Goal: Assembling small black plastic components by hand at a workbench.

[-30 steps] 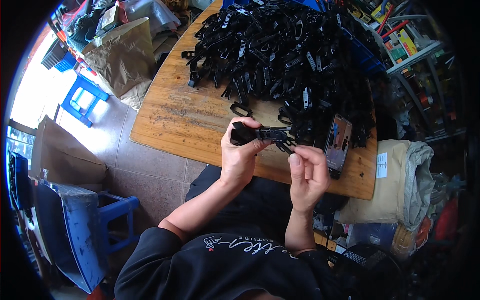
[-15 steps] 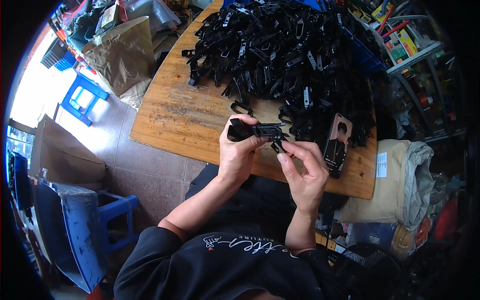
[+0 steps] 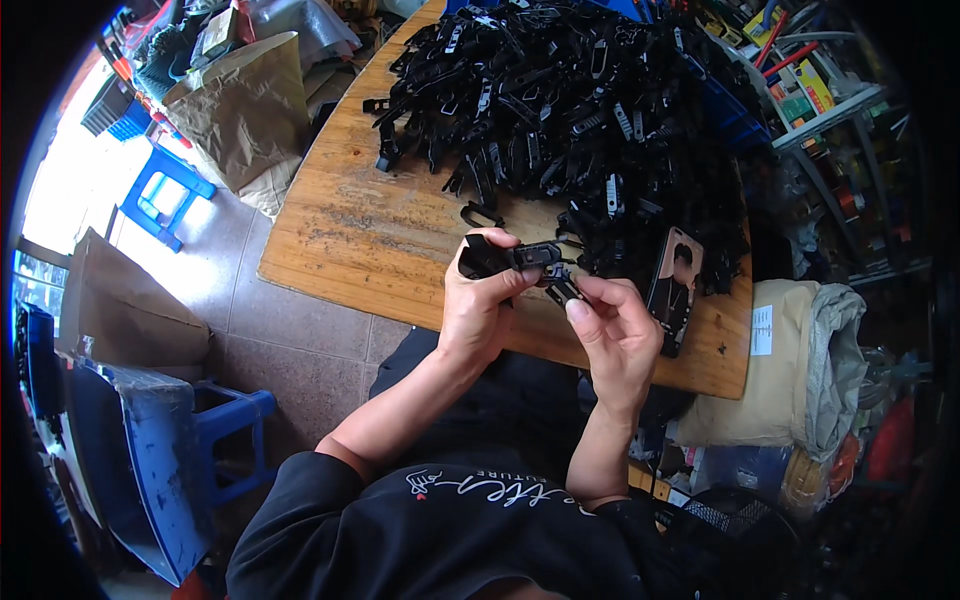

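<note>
Compared with a second ago, the glossy black jointed part (image 3: 535, 255) is held at a different angle: its upper section, then stretched nearly level toward the right, is now tipped upward, and a narrow black slotted piece (image 3: 563, 290) is seen slanting below it, near the centre of the frame. On the black-edged phone (image 3: 676, 290) at right of centre, a portrait is now shown where a different picture was displayed. The jointed part is gripped by the left hand (image 3: 473, 315), its thick dark end enclosed by the curled fingers and thumb; the slotted piece is pinched between thumb and fingertips of the right hand (image 3: 622, 340). Whether the two are joined cannot be told. Both are held above the front edge of the brown wooden table (image 3: 350, 235), below the large heap of black parts (image 3: 550, 100) in the upper middle.
</note>
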